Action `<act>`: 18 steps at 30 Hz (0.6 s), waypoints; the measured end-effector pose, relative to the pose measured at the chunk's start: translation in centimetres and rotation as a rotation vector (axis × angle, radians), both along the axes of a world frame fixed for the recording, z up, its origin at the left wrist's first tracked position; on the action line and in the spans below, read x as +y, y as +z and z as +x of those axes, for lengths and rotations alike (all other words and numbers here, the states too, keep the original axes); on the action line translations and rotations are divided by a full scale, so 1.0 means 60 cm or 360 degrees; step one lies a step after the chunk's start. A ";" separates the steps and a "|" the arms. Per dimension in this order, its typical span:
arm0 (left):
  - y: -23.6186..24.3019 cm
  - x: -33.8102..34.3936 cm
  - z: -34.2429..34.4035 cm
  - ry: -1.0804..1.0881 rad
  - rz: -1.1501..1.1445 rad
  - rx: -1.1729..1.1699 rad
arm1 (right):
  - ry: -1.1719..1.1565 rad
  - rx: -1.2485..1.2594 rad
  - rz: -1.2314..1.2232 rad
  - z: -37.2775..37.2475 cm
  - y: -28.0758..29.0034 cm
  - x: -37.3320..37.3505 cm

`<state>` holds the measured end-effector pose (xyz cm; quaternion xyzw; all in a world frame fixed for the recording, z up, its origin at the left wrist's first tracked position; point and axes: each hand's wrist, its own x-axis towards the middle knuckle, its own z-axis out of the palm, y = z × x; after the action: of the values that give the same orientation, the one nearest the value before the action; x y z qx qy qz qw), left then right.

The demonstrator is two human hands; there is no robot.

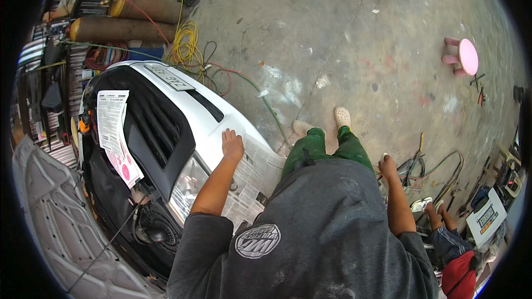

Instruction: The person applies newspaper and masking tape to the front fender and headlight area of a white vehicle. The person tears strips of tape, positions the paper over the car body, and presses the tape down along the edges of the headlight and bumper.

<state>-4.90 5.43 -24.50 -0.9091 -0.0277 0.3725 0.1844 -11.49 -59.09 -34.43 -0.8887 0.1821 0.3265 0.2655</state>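
Observation:
My left hand (pixel 233 145) lies with its fingers stretched out on the white front bumper (pixel 206 124) of a car, beside the edge of the newspaper sheets (pixel 252 171) that cover the bumper's corner. Just past my left forearm is the headlight (pixel 189 181). Down at my side, my right hand (pixel 387 167) is closed, with a small whitish bit showing at its fingers; what it is I cannot make out. Printed sheets (pixel 113 124) with pink marks hang over the dark grille opening (pixel 152 122).
The raised hood (pixel 50 210) is at the far left. Gas cylinders (pixel 124 29) and a coiled yellow hose (pixel 185 41) lie beyond the bumper. A pink stool (pixel 467 57) stands at right. Near my right side, a person in a red top (pixel 460 277) sits low by cables and tools.

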 end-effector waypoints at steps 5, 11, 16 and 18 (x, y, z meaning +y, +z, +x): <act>0.023 -0.027 0.049 -0.0004 0.0161 -0.0147 | -0.0249 0.0116 0.0185 0.058 -0.030 -0.014; -0.010 0.030 0.074 0.0020 0.0401 -0.0336 | 0.0731 -0.0052 0.0023 0.095 -0.066 -0.101; -0.060 -0.072 0.022 0.0391 -0.0052 -0.0812 | 0.0188 0.0413 0.0333 0.157 -0.028 -0.056; -0.045 -0.168 0.043 0.0715 -0.0707 -0.0627 | 0.1992 -0.0247 0.0199 0.171 -0.145 -0.134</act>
<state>-2.32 -4.64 -27.22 -0.9524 -0.1799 0.2186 -0.1126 -1.26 -67.14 -43.14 -0.8308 -0.4111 0.3647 0.0880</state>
